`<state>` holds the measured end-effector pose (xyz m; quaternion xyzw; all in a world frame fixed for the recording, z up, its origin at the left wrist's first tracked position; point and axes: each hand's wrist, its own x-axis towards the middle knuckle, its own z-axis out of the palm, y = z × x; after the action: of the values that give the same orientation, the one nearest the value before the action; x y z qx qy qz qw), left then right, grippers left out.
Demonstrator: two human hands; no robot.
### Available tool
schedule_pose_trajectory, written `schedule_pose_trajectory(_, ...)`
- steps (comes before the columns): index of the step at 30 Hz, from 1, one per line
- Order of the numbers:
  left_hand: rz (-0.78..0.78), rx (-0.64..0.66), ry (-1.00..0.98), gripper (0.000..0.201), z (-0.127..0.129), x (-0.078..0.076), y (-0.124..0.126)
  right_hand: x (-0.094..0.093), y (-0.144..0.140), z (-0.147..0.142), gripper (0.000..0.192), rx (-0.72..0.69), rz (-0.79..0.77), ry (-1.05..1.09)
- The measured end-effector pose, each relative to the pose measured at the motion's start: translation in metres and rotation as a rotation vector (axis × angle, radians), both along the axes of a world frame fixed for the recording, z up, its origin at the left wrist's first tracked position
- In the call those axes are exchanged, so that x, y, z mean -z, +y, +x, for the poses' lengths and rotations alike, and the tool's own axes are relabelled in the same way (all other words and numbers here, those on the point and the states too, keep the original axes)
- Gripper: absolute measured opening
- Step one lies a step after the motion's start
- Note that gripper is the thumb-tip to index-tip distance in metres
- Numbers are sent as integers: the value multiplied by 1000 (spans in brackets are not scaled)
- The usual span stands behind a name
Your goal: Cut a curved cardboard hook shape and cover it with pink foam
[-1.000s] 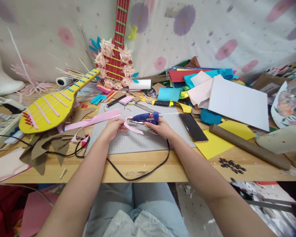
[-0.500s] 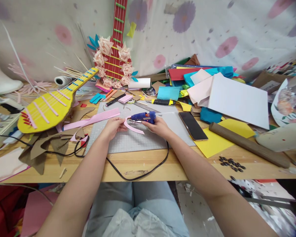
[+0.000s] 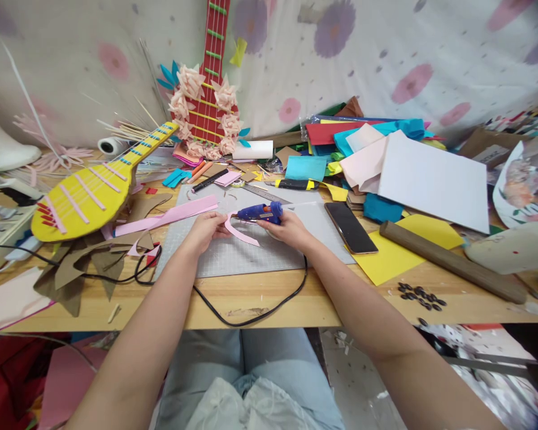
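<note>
Both forearms bare, no sleeves visible; light blue jeans (image 3: 233, 364); pale crumpled white garment (image 3: 246, 409) at lap.

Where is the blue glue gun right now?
In the head view, the blue glue gun is just right of centre, held in the right hand over the grey cutting mat, its nozzle meeting the pink paper strip.

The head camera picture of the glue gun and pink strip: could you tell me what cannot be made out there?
- Glue gun: the grip is hidden inside the right hand.
- Nozzle tip against the pink strip: too small to tell whether they touch.
- Pink strip's near end: covered by the left hand.
- Black cord: its left end is lost among brown card scraps.
</note>
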<state>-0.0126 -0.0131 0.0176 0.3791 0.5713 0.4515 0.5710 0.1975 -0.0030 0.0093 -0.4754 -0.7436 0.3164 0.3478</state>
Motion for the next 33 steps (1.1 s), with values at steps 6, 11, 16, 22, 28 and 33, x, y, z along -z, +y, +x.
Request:
schedule_pose_trajectory(6,-1,9,41,11,2,-2,-1,0,1,0,44,-1,33,-9)
schedule_pose_trajectory(11,7,-24,39,10,4,0,1,-1,0,0,44,24,-15,-2)
schedule_pose_trajectory(16,27,-90,36,11,4,3,2,-1,0,0,41,67,-130,43)
schedule_pose_trajectory(22,40,-99,34,11,5,4,2,-1,-2,-2,42,70,-142,74)
schedule_pose_trajectory(28,35,-99,55,11,7,3,1,-1,-2,-4,44,91,-153,19)
schedule_pose_trajectory(33,32,-93,70,11,8,3,2,-1,-2,-5,44,113,-96,-2)
